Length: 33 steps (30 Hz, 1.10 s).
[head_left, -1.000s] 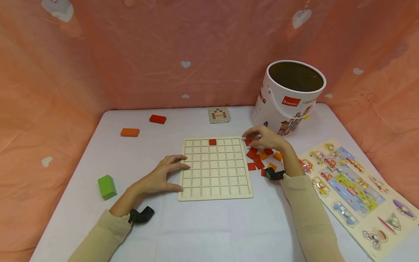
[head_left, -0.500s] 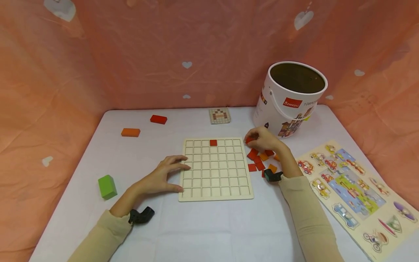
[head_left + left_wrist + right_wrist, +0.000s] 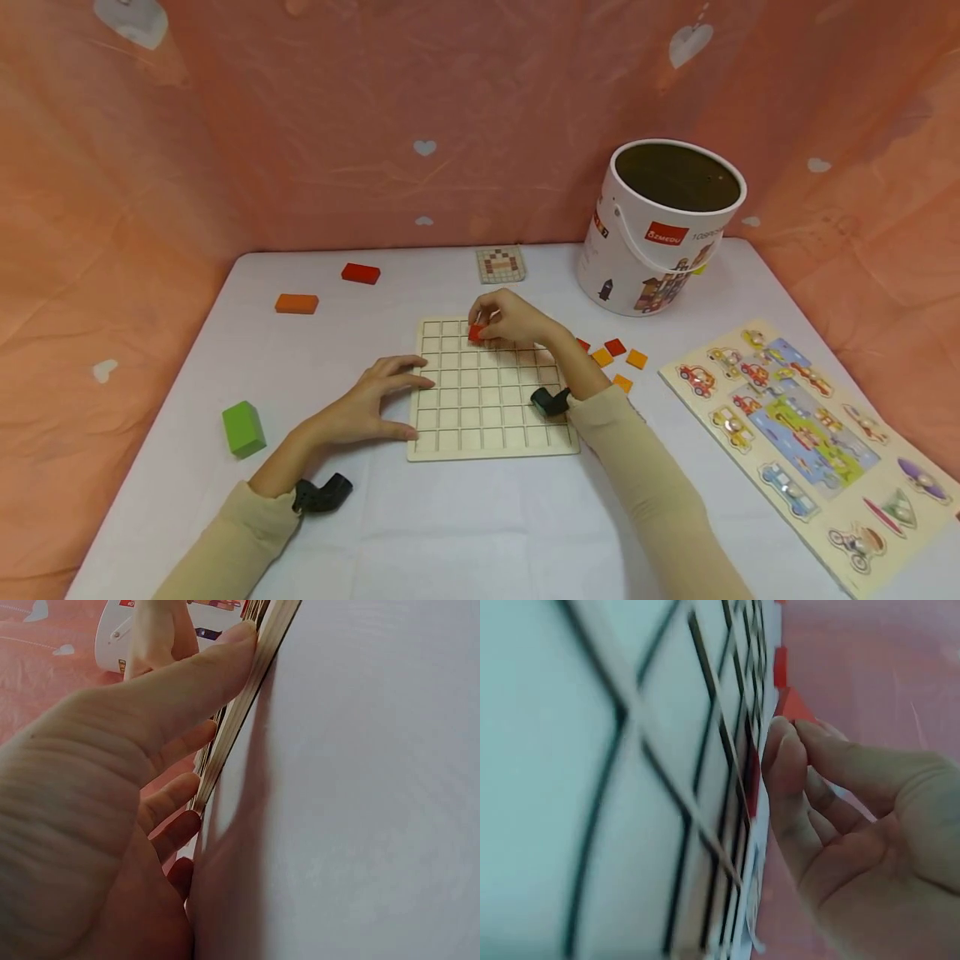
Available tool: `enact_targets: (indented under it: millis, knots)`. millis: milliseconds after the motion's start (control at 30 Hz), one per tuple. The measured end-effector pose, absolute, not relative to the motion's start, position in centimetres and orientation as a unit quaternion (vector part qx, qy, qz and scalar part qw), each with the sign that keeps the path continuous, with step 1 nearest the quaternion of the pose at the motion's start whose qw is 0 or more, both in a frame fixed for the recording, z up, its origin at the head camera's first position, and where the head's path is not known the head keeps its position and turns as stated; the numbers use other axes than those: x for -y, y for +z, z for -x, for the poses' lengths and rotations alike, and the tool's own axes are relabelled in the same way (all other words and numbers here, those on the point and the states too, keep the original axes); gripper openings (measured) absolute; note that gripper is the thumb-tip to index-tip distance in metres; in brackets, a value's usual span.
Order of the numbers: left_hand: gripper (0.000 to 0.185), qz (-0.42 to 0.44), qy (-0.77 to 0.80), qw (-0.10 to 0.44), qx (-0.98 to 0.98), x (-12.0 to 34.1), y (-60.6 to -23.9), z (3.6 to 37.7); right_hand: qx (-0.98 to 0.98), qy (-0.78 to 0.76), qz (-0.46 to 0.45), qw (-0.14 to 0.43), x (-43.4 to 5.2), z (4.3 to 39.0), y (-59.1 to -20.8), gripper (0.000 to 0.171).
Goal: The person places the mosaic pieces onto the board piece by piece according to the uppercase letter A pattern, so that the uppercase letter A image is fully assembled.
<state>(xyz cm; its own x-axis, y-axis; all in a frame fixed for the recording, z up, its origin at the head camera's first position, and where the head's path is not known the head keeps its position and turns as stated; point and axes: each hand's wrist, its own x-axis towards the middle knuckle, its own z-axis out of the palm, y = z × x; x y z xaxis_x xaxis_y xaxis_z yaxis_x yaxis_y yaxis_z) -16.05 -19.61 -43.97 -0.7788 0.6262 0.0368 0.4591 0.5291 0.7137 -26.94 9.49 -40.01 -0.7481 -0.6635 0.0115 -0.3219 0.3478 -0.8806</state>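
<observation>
Pinching a red tile (image 3: pixel 476 332) over the board's (image 3: pixel 491 433) far row, the right hand (image 3: pixel 510 321) needs an empty cell; the left hand (image 3: pixel 367 404), fingers spread, steadies the left edge.

A white-clothed table (image 3: pixel 465 525) is carrying a grid board (image 3: pixel 491 417), loose tiles (image 3: pixel 618 354), a bucket (image 3: pixel 660 229), a vehicle puzzle (image 3: pixel 813 433), a pattern card (image 3: pixel 501 264) and 3 blocks (image 3: pixel 243 428).

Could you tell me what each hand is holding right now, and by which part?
The right hand pinches a red square tile by its edges; the left hand holds nothing.
</observation>
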Motion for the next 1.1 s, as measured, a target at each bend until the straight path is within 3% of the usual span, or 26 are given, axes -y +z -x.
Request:
enact_targets:
  millis: [233, 767, 1100]
  knots:
    - [0.065, -0.305, 0.370, 0.116, -0.870, 19.6, -44.0, 16.0, -0.803, -0.482, 0.280, 0.213, -8.1, 26.4, -40.6, 0.017]
    - [0.065, -0.306, 0.372, 0.118, -0.868, 19.9, -44.0, 16.0, -0.855, -0.388, 0.308, 0.152, -7.0, 26.4, -40.5, 0.014]
    - [0.066, -0.309, 0.374, 0.117, -0.867, 19.7, -44.0, 16.0, -0.827, -0.454, 0.300, 0.142, -12.1, 25.9, -38.9, 0.028]
